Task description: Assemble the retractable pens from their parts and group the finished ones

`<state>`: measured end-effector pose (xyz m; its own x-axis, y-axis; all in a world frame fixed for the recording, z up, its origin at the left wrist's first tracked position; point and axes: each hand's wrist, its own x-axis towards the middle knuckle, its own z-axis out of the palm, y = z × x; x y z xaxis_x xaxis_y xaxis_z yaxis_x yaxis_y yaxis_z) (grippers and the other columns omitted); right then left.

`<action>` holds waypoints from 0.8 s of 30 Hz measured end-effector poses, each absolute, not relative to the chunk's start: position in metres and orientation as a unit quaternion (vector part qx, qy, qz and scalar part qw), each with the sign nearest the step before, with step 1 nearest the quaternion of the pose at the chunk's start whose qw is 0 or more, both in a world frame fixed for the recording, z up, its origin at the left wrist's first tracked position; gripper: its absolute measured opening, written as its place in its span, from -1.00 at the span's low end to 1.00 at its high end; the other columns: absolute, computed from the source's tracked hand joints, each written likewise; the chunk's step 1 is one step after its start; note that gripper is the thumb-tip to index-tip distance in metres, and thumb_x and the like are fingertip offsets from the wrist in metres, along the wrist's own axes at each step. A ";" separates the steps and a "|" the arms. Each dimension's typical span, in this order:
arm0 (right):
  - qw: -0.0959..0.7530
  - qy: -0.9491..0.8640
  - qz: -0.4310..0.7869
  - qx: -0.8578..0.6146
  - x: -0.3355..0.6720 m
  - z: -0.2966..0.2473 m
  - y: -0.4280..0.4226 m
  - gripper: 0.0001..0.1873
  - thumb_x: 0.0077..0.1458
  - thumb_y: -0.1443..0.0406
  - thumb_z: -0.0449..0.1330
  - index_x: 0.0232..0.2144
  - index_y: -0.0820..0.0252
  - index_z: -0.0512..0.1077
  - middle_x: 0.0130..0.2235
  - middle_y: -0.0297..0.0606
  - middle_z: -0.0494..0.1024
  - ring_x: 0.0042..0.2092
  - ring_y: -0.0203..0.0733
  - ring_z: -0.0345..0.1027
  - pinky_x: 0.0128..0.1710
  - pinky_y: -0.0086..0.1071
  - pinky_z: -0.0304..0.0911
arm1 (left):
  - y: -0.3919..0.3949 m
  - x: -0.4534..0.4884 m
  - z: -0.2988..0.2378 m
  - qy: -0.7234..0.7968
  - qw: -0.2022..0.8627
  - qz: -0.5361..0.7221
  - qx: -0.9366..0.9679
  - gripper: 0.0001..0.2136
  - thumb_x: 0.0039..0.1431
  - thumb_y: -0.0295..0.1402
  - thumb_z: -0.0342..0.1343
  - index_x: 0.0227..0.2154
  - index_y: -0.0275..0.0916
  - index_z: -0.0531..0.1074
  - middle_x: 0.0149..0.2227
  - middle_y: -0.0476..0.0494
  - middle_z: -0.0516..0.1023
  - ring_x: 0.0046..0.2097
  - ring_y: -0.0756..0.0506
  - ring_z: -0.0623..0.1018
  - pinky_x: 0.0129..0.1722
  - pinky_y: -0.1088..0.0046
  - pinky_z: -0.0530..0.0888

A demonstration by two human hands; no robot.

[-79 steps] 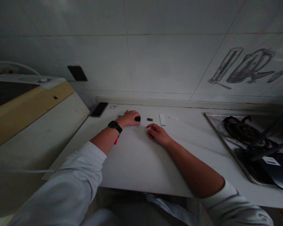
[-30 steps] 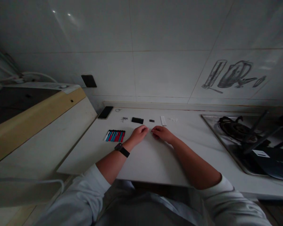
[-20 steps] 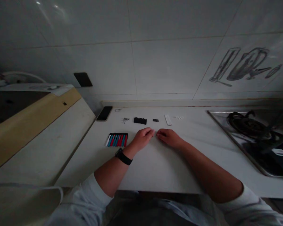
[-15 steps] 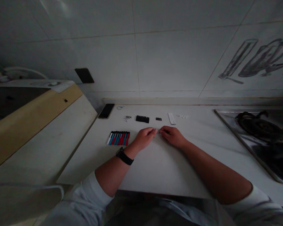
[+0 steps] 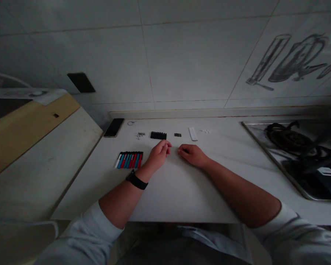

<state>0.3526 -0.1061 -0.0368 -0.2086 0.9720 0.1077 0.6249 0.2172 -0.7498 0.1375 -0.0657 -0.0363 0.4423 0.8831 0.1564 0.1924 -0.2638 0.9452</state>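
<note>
- Black pieces (image 5: 158,135) — lined up on the counter (image 5: 168,195), just beyond the left hand (image 5: 158,154).
- Probably light, stiff, slippery; best pinched by the sides.
- Left hand, right hand (image 5: 193,155) both curled — cannot tell whether either holds anything.

At the back left of the bench (image 5: 176,198) lies a phone (image 5: 114,127), a ring (image 5: 131,123) to its right. Along the rear, left to right, run a cluster of bits (image 5: 140,135), a row of tubes (image 5: 158,135), a block (image 5: 178,135), strips (image 5: 193,134) and scattered slivers (image 5: 206,131), the stove (image 5: 289,138) beyond. Left of the left hand (image 5: 159,151), before the bits, lie sticks (image 5: 129,160); the right hand (image 5: 192,154) is in front of the strips.
</note>
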 end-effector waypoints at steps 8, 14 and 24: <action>0.282 -0.728 0.289 -0.555 0.352 -0.035 -0.106 -0.72 0.28 0.15 0.10 -0.39 0.17 0.46 -0.52 -0.39 0.37 -0.46 -0.31 0.17 -0.40 -0.41 0.00 | -0.067 0.139 -0.031 0.372 0.480 0.362 0.707 -0.69 0.43 -0.10 -0.08 -0.22 -0.22 0.42 -0.51 0.04 0.33 -0.46 -0.01 0.34 -0.42 0.48 0.27; 0.281 -0.728 0.284 -0.557 0.352 -0.033 -0.106 -0.74 0.27 0.17 0.11 -0.37 0.18 0.48 -0.50 -0.38 0.39 -0.44 -0.30 0.19 -0.38 -0.42 0.03 | -0.074 0.138 -0.022 0.387 0.495 0.322 0.708 -0.57 0.41 0.01 -0.09 -0.42 -0.22 0.33 -0.55 0.05 0.28 -0.49 0.00 0.30 -0.45 0.47 0.24; 0.285 -0.730 0.280 -0.555 0.353 -0.038 -0.105 -0.73 0.27 0.15 0.12 -0.36 0.17 0.50 -0.50 -0.38 0.42 -0.45 -0.30 0.20 -0.39 -0.41 0.04 | -0.072 0.139 -0.026 0.362 0.482 0.332 0.726 -0.66 0.45 -0.12 -0.16 -0.35 -0.21 0.33 -0.52 0.05 0.28 -0.47 0.00 0.30 -0.42 0.47 0.25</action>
